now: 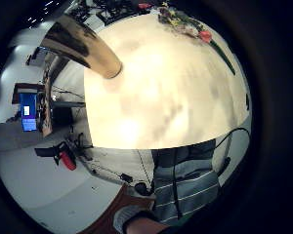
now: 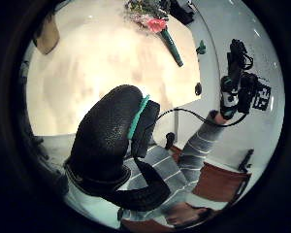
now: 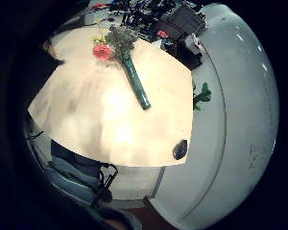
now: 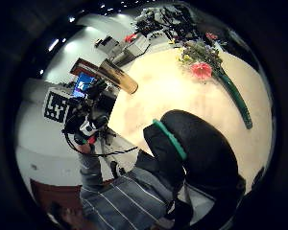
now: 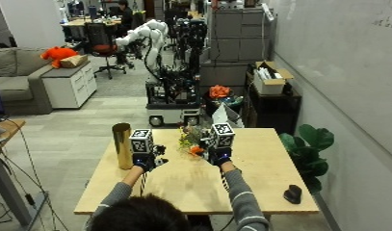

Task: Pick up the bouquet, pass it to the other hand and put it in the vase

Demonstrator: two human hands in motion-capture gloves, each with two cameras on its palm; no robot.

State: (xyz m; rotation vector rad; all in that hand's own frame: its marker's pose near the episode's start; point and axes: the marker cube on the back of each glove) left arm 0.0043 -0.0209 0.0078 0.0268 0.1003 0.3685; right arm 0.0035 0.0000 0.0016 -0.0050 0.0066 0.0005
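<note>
Nothing is done yet: the pink-flowered, green-stemmed bouquet is lying on the wooden desk beyond both hands, apart from the tall gold metal vase; whether either hand's fingers are spread, I cannot tell.

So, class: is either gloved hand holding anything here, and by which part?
Nothing is held. The bouquet lies on the table, apart from the left hand and right hand raised above it.

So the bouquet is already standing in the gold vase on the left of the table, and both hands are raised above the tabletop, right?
Not quite. The bouquet is not in the gold vase; it lies flat on the table, as the right little finger side palm view shows. The vase does stand on the left, and the left hand and right hand are raised above the tabletop.
</note>
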